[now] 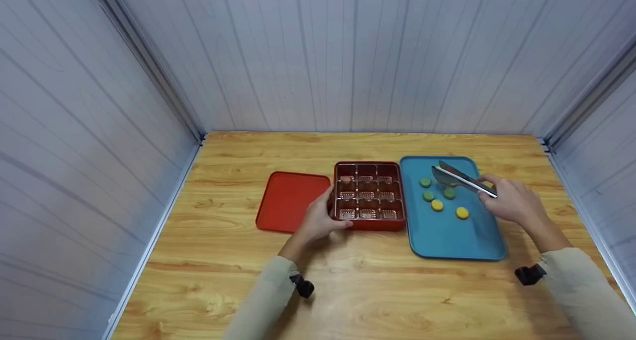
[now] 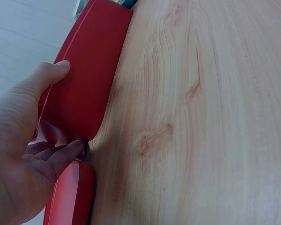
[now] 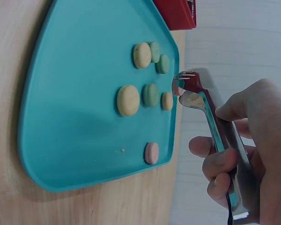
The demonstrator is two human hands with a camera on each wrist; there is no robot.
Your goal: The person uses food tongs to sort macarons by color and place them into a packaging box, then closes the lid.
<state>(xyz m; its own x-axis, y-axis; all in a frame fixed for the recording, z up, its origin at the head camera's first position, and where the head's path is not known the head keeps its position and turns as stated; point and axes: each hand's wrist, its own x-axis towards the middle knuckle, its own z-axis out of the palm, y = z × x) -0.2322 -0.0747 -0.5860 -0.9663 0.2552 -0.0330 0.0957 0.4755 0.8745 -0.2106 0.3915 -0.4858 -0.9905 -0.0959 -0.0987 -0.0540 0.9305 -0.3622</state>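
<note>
My left hand (image 1: 318,220) holds the near left corner of a dark red box (image 1: 372,224), thumb on its front wall and fingers round the side. Inside is a clear divided insert, with a pink macaron (image 1: 346,179) in the far left compartment. My right hand (image 1: 512,201) grips metal tongs (image 1: 467,182) above the blue tray (image 1: 447,240). In the right wrist view, a pink macaron (image 3: 177,88) shows between the fork-like and spoon-like tips. Green macarons (image 1: 425,182) and yellow macarons (image 1: 462,212) lie on the tray, along with another pink macaron (image 3: 151,153).
A flat red lid (image 1: 295,201) lies left of the box, partly behind my left hand. The blue tray stands close against the box's right side. Pale panel walls (image 1: 328,56) enclose the wooden table (image 1: 377,290) at the back and sides.
</note>
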